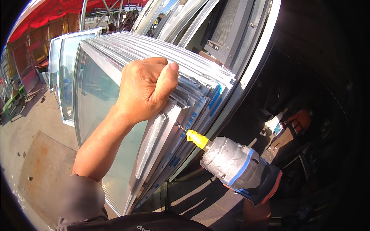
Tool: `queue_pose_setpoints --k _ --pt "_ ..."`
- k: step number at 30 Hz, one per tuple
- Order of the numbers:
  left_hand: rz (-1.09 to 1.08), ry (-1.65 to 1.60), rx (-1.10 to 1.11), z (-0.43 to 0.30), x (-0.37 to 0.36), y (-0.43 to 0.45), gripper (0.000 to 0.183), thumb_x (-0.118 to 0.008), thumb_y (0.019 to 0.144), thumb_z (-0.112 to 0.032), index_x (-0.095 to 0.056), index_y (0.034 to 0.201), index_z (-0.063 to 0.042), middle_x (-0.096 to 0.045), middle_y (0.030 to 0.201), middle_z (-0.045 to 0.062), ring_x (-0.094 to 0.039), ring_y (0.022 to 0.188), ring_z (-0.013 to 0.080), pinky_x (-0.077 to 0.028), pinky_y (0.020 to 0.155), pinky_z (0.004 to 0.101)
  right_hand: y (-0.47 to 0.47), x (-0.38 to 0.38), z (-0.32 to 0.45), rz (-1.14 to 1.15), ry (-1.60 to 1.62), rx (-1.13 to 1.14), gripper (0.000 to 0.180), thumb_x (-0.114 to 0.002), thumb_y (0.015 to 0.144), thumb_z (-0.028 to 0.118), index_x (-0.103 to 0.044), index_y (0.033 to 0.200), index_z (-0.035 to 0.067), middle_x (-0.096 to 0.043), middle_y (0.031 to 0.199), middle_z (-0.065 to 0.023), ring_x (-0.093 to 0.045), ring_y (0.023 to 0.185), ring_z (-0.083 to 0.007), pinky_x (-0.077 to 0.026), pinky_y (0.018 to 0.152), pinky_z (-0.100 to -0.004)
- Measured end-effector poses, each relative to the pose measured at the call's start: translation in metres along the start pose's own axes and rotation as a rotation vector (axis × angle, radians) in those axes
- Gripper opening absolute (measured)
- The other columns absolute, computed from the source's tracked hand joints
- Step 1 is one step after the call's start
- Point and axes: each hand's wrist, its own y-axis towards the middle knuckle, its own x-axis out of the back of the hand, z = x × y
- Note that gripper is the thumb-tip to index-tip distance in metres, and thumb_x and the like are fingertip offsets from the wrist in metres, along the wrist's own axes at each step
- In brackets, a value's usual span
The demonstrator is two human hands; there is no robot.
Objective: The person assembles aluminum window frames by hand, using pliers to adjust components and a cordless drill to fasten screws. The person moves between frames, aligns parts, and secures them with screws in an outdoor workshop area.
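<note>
A stack of framed glass window sashes (pixel 173 62) stands upright before me. My left hand (pixel 147 86) rests as a fist on the top corner of the nearest sash; what its fingers hold is hidden. A cordless power driver (pixel 231 163), its nose wrapped in yellow tape, points at the side edge of that sash's aluminium frame (pixel 173 118). A screw at the driver's tip meets the frame near the corner. Behind the driver, my right hand (pixel 257 210) is in shadow at its rear, largely hidden, so its grip does not show. A strip of grey pile runs down the frame.
More glazed panels (pixel 65 72) lean behind at the left. Large metal frames (pixel 214 31) stand beyond the stack. A green bench (pixel 14 101) is at the far left, under a red canopy (pixel 31 20). Assorted items (pixel 277 130) lie in dark shade at right.
</note>
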Motion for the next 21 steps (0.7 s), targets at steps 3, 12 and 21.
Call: queue_pose_setpoints --k 3,12,21 --pt "0.014 0.036 0.005 -0.002 0.002 0.0 0.047 -0.052 0.095 -0.024 -0.047 0.055 0.0 -0.043 0.053 0.011 -0.043 0.045 0.0263 -0.034 0.046 0.0392 -0.002 0.0 -0.005 -0.004 0.019 0.02 0.04 -0.062 0.083 0.013 -0.049 0.118 -0.002 -0.058 0.082 -0.0066 -0.058 0.074 -0.0177 -0.048 0.07 -0.0329" --pt "0.039 0.009 0.166 0.0 -0.002 0.004 0.055 -0.048 0.099 -0.034 -0.044 0.055 -0.001 -0.04 0.05 0.007 -0.038 0.045 0.0174 -0.033 0.047 0.0375 -0.014 -0.002 -0.018 -0.105 0.071 0.049 0.039 -0.062 0.083 0.012 -0.05 0.117 -0.002 -0.059 0.083 -0.0067 -0.058 0.075 -0.0177 -0.048 0.07 -0.0328" --pt "-0.998 -1.127 0.499 0.006 0.053 -0.063 0.043 -0.038 0.095 -0.024 -0.031 0.054 -0.014 -0.025 0.053 -0.001 -0.024 0.046 0.0122 -0.02 0.043 0.0275 -0.078 -0.083 -0.036 -0.365 0.519 -0.036 0.037 -0.062 0.083 0.012 -0.051 0.116 -0.001 -0.06 0.083 -0.0068 -0.059 0.075 -0.0177 -0.049 0.07 -0.0327"
